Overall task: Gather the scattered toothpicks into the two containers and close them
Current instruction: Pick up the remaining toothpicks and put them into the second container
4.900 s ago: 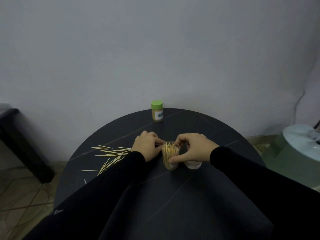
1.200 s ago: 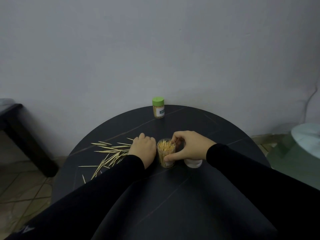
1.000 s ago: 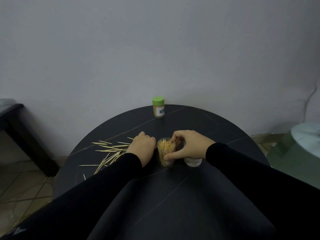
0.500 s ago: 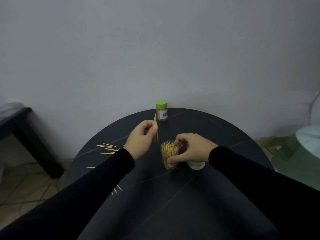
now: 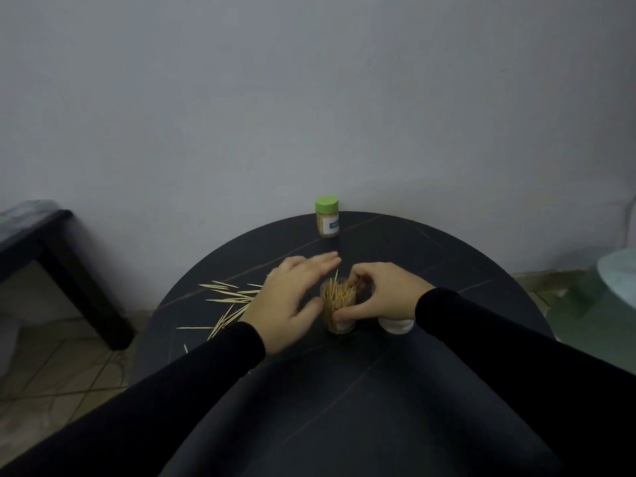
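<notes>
A clear open container (image 5: 338, 309) full of upright toothpicks stands mid-table, one pick sticking up above the rest. My right hand (image 5: 378, 292) grips it, thumb low on its front and fingers curled at its rim. My left hand (image 5: 288, 297) hovers just left of it, blurred, fingers spread and holding nothing. Loose toothpicks (image 5: 227, 299) lie scattered on the table to the left. A second container with a green lid (image 5: 327, 216), closed, stands at the far edge. A white lid (image 5: 395, 326) sits under my right wrist.
The round black table (image 5: 344, 390) stands against a grey wall. A dark bench (image 5: 51, 249) is to the left over tiled floor. A pale green object (image 5: 605, 297) is at the right edge.
My left hand, which held a toothpick above the open container half a second ago, has let it go and now spreads open beside the jar. My right hand kept its grip.
</notes>
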A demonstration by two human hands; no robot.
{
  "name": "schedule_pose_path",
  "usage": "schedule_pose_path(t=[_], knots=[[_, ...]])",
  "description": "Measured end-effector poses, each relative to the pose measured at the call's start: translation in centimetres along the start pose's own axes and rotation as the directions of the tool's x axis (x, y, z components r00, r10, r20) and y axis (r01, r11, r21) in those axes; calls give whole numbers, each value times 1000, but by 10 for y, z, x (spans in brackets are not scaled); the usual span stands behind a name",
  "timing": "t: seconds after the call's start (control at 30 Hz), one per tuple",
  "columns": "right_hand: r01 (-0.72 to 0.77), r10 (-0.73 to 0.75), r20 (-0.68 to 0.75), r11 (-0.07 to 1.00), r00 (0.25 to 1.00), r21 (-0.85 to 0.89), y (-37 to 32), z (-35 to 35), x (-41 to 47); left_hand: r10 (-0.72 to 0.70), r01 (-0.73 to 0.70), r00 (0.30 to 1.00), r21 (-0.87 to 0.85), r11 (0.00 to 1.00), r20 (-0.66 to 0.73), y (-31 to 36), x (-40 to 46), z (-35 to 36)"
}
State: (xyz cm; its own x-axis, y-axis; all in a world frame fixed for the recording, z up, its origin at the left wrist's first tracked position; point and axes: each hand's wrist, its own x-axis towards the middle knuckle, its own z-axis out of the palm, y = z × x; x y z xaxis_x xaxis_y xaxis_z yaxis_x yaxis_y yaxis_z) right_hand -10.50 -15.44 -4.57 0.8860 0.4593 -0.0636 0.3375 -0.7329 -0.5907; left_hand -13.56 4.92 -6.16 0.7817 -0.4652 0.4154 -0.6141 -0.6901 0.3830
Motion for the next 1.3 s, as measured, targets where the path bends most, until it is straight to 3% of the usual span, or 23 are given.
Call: schedule_pose_path(t=[0.1, 0.23, 0.33, 0.6, 0.7, 0.9, 1.03, 1.17, 1.23, 1.3], knots=[[8, -8, 4, 1000, 1000, 19, -1, 1, 0, 129, -147, 988, 254, 956, 88, -3, -2, 2], [3, -3, 0, 1000, 1000, 14, -3, 2, 0, 132, -119, 990, 212, 970, -51, -4, -3, 2], [1, -1, 6, 1000, 1000, -16, -4, 3, 0, 12, -18, 999, 166, 986, 36, -4, -1, -1], [-39, 39, -6, 998, 999, -47, -9, 5, -4, 242, -223, 970, 361, 906, -8, -13, -8, -5], [-56, 54, -14, 989, 998, -136, -14, 4, -6, 259, -245, 966, 328, 912, 1, -13, -12, -7], [-73, 1, -160, 894, 987, -443, -33, 8, -10, 105, -91, 990, 136, 987, -99, -15, -18, -32], [94, -254, -271, 867, 928, -490, -71, 25, -22, -134, 115, 985, 169, 979, 104, -39, -33, -63], [252, -327, -41, 795, 944, -551, -113, 68, -29, -421, 312, 830, 322, 894, 366, -62, -63, -95], [258, -291, 29, 794, 956, -551, -124, 89, -24, -539, 376, 729, 411, 831, 422, -69, -74, -102], [219, -238, 26, 836, 971, -502, -130, 106, -15, -574, 415, 706, 414, 810, 416, -77, -82, -102]])
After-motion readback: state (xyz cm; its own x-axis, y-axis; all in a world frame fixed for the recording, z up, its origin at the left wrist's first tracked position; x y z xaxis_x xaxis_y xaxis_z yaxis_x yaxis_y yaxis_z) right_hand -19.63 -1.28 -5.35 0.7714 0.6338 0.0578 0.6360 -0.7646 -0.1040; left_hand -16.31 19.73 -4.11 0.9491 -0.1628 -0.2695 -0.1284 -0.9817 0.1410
